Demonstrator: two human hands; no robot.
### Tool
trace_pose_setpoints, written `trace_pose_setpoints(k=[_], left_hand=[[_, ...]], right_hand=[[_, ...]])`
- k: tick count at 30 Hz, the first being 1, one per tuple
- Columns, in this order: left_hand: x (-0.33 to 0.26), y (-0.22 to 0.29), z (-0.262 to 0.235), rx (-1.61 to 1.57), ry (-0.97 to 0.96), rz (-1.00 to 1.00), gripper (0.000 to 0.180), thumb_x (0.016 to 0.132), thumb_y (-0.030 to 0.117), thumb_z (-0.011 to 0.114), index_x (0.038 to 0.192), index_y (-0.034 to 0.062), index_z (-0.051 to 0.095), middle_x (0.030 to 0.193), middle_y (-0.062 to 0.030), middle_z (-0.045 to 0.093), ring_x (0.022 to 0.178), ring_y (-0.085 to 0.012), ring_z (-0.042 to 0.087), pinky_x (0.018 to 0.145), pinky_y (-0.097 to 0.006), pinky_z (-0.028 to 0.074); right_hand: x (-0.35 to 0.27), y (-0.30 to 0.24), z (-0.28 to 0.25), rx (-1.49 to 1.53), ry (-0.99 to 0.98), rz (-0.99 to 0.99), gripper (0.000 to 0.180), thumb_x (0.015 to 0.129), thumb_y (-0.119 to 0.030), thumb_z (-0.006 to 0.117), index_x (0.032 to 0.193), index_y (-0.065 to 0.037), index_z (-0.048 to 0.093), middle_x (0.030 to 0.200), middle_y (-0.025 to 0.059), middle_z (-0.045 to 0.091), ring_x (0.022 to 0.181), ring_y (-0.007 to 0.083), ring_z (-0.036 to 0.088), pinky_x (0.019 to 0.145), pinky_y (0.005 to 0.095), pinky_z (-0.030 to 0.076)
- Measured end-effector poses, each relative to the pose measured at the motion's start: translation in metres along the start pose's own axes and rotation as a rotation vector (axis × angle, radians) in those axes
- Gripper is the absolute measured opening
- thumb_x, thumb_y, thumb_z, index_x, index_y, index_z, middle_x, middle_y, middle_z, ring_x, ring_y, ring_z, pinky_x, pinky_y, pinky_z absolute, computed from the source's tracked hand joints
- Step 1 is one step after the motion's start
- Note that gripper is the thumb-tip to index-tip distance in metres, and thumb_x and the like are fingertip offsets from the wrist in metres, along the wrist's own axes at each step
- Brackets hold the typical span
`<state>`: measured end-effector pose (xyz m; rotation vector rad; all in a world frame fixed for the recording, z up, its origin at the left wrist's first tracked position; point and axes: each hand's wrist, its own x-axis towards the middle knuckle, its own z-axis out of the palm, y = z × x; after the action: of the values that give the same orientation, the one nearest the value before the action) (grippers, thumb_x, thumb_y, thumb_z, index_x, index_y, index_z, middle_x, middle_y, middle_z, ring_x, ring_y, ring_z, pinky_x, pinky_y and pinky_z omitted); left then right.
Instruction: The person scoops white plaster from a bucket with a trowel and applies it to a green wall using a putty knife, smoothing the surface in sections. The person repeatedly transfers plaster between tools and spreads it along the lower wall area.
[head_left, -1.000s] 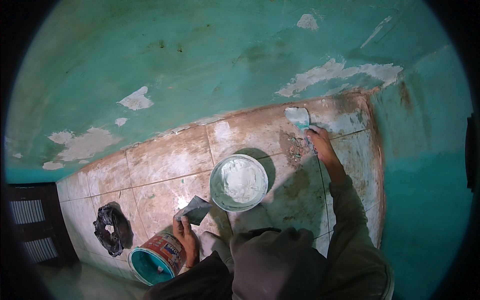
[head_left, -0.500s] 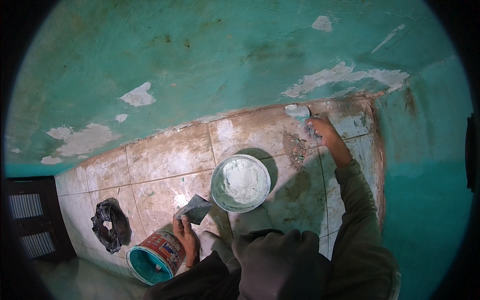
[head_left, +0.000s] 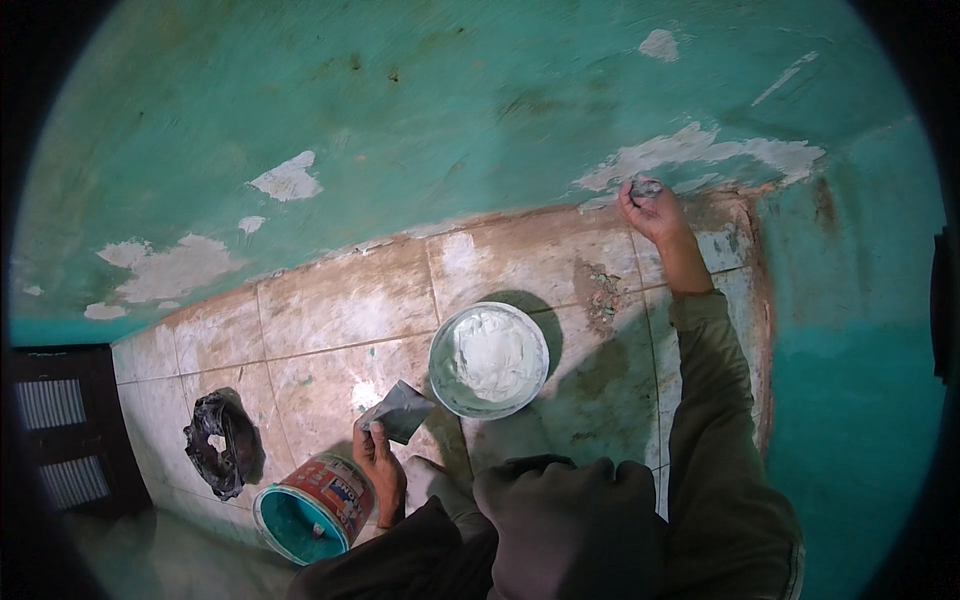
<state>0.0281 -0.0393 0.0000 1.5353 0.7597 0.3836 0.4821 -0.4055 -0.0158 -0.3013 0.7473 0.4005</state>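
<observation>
My right hand (head_left: 655, 215) is closed around the handle of a putty knife (head_left: 645, 188), up against the base of the green wall (head_left: 450, 120). Its blade is hardly visible here. Just above lies a long, ragged whitish patch (head_left: 690, 150). Lower down, my left hand (head_left: 380, 470) grips a thin grey square plate (head_left: 404, 412) by one corner. Between the two arms, on the tiles, stands a round white tub (head_left: 434, 378) holding white putty (head_left: 492, 355). The plate is just left of the tub, apart from it.
A red-labelled paint bucket (head_left: 345, 490) with a teal inside lies tipped beside my left hand. Farther left is a crumpled black plastic bag (head_left: 215, 450) on the dirty tiled floor (head_left: 340, 300). Loose chips (head_left: 605, 295) lie below my right hand. A dark slatted door (head_left: 75, 430) stands far left.
My right hand has moved up from the floor edge to the wall, turning the putty knife so its blade no longer shows plainly. My left hand keeps holding the plate in nearly the same place.
</observation>
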Motion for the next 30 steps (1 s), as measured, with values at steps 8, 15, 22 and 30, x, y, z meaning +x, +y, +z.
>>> trace_pose_setpoints(k=[8, 15, 22, 30], left_hand=[[-0.002, -0.001, 0.001, 0.003, 0.001, 0.018, 0.027, 0.103, 0.024, 0.048, 0.106, -0.0019, 0.057, 0.096, -0.0056, 0.061, 0.089, -0.0121, 0.052, 0.082, -0.027, 0.042], [0.010, -0.001, 0.011, -0.349, 0.052, -0.103, 0.022, 0.102, 0.023, 0.050, 0.101, 0.0014, 0.057, 0.090, -0.0012, 0.059, 0.082, -0.0077, 0.050, 0.076, -0.023, 0.042], [0.050, 0.037, 0.018, -0.399, -0.033, -0.063, 0.018, 0.100, 0.021, 0.052, 0.101, 0.0040, 0.057, 0.090, -0.0013, 0.061, 0.080, -0.0088, 0.055, 0.074, -0.025, 0.045], [0.052, 0.064, 0.030, -0.531, -0.178, -0.255, 0.031, 0.098, 0.027, 0.053, 0.114, 0.0010, 0.057, 0.097, -0.0082, 0.066, 0.082, -0.0168, 0.065, 0.075, -0.031, 0.056]], right_hand=[[-0.077, 0.010, -0.010, 0.068, -0.173, 0.167, 0.027, 0.086, -0.007, 0.061, 0.104, 0.007, 0.048, 0.100, 0.0187, 0.051, 0.087, 0.0254, 0.055, 0.072, 0.0331, 0.057], [-0.170, 0.095, -0.090, -0.779, -0.277, -0.255, 0.038, 0.091, -0.027, 0.055, 0.121, -0.003, 0.051, 0.096, 0.0077, 0.059, 0.074, 0.0162, 0.058, 0.061, 0.0286, 0.050], [-0.198, 0.206, -0.093, -1.559, -0.734, -0.561, 0.041, 0.093, -0.013, 0.060, 0.131, 0.000, 0.054, 0.117, 0.0138, 0.061, 0.095, 0.0179, 0.061, 0.082, 0.0285, 0.050], [-0.189, 0.240, -0.067, -1.977, -1.289, -1.163, 0.054, 0.080, -0.002, 0.055, 0.130, -0.021, 0.061, 0.102, 0.0139, 0.055, 0.080, 0.0310, 0.057, 0.072, 0.0432, 0.048]])
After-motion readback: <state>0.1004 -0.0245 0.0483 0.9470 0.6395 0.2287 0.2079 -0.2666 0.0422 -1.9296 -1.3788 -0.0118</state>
